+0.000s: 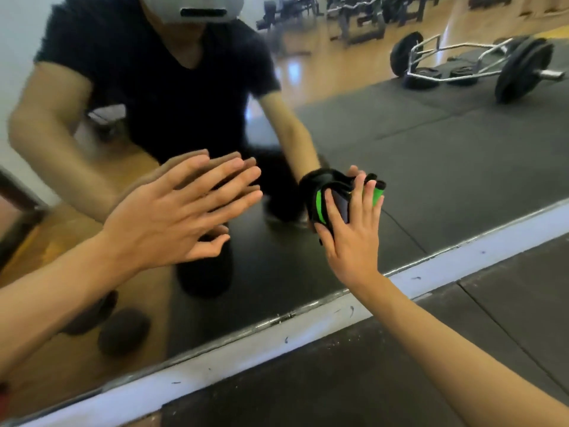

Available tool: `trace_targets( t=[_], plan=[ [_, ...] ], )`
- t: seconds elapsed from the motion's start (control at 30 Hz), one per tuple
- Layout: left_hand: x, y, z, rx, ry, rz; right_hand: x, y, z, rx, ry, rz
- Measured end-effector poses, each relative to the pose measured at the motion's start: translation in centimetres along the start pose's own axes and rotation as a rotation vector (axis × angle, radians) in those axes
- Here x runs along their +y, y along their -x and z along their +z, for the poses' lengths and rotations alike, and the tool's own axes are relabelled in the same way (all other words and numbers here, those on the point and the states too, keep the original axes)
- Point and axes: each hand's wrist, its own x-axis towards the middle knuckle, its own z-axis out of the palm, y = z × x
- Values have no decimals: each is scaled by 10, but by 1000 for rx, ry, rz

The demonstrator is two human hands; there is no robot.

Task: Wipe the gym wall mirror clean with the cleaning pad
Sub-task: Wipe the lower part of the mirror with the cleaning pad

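My right hand (349, 229) presses the black and green cleaning pad (332, 198) flat on the mirror (400, 167), low down. My left hand (175, 211) is spread open on the glass. I think wiping is under way, but I can't tell how much is clean.

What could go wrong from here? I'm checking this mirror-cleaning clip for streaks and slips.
1. The left hand lies flat with bare fingers on the mirror, so it may leave fresh prints on the glass.
2. The right hand presses the black and green cleaning pad bunched up, so only part of it may wipe, likely leaving streaks.
3. The pad works near the mirror's lower edge, which it could snag.
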Motion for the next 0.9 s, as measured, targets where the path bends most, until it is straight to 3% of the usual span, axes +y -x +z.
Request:
trace_targets(
  t=[0.1, 0.33, 0.53, 0.73, 0.9],
  plan=[
    [10, -4, -6, 19, -69, -94, 9, -5, 5, 31, -41, -83],
    [12, -4, -3, 25, -128, -101, 20, -3, 23, 119, -171, -154],
    [34, -7, -7, -52, -50, -290, 17, -6, 25, 167, -189, -170],
    [38, -6, 0, 3, -91, -306, 22, -4, 27, 154, -178, -204],
    [38, -6, 2, 29, -70, -288, 52, -7, 7, 55, -59, -344]
  ],
)
